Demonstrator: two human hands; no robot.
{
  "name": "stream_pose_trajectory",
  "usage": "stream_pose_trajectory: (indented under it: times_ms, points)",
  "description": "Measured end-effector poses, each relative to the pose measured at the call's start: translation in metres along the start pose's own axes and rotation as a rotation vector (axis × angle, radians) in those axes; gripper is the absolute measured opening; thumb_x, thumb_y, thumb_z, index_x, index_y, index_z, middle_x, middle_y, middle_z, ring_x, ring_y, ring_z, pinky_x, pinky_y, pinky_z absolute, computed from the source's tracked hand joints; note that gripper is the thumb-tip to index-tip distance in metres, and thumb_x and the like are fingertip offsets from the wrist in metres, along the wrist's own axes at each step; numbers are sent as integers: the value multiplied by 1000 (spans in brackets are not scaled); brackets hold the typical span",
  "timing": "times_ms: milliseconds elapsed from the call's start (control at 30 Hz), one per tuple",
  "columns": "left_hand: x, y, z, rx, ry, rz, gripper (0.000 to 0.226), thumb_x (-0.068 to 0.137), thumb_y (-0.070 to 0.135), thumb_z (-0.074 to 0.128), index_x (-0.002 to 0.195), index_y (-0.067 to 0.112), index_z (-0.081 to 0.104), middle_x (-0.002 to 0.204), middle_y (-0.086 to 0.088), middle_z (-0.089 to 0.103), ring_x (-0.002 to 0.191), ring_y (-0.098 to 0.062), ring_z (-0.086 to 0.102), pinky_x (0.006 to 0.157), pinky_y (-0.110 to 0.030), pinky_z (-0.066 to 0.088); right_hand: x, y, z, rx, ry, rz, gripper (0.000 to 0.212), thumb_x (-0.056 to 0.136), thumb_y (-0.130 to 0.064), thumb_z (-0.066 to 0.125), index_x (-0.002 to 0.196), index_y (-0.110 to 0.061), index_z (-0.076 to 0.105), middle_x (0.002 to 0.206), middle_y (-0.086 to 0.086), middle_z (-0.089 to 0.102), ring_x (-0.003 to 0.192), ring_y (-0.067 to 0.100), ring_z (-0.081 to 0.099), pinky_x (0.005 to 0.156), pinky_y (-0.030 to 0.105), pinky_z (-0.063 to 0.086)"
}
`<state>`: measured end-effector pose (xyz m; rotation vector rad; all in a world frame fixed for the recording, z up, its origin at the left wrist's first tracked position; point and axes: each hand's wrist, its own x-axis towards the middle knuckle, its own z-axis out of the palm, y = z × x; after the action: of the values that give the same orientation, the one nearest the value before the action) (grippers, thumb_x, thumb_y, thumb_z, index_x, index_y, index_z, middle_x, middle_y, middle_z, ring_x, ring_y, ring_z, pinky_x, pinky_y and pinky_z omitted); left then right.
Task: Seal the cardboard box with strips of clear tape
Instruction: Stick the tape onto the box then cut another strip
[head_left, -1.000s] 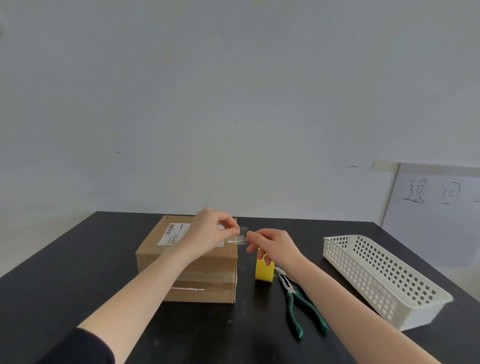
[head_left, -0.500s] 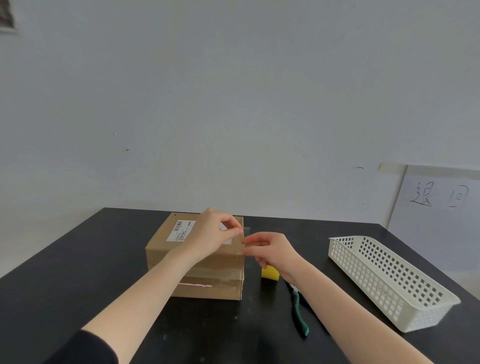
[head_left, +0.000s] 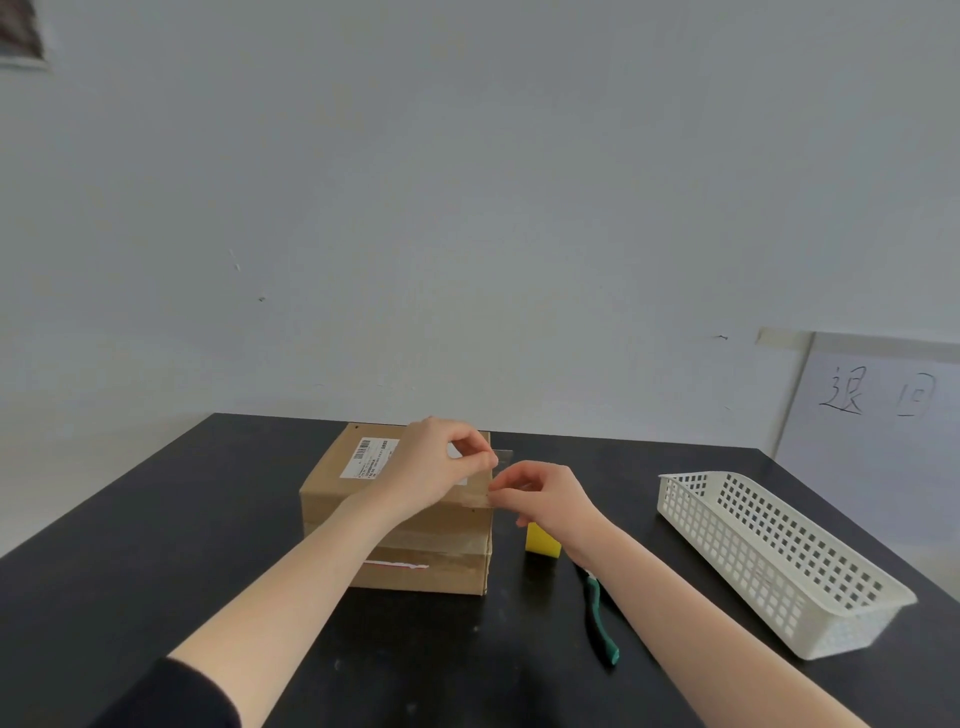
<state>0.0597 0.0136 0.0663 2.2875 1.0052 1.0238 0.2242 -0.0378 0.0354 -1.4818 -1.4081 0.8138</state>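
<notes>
A brown cardboard box (head_left: 415, 540) with a white shipping label (head_left: 371, 457) sits on the black table (head_left: 156, 545). My left hand (head_left: 431, 467) hovers over the box's right top edge and pinches the far end of a short strip of clear tape (head_left: 501, 460). My right hand (head_left: 545, 493) is just right of the box at its top corner and pinches the strip's near end. The strip runs between both hands above the corner. A yellow tape roll (head_left: 543, 540) stands on the table below my right hand, partly hidden by it.
Green-handled pliers (head_left: 600, 618) lie on the table under my right forearm. A white perforated plastic basket (head_left: 779, 556) sits at the right. A white board with handwriting (head_left: 878, 400) leans on the wall behind it.
Both hands have moved with the tape strip from beside the box to its top right corner. My right hand has dropped toward the box edge. The view shifted slightly.
</notes>
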Motion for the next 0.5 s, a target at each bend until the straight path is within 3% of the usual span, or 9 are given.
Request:
stream_pose_trajectory:
  times_ms: [133,300,500]
  points:
    - [-8,-4,1,-4,-27,-11,6,87,31,68,82,31,71,82,18,67,86,10,56,67,-8,37,-1,4,4,-174,23,-40,7,78,-22,76,83,-24,71,96,-3,68,90,14,64,78,28,55]
    - [-12,-12,3,35,-24,-3,7,88,32,66,82,32,69,81,20,64,88,16,50,64,-4,36,-2,8,10,-302,80,-145,13,78,-16,72,76,-26,65,102,-4,62,90,7,63,74,15,48]
    - [-10,-18,7,25,-18,-6,7,87,35,66,81,33,69,81,20,65,88,13,52,65,-4,35,0,17,17,-297,134,-185,9,75,-14,74,79,-19,68,99,-4,60,85,9,63,79,25,56]
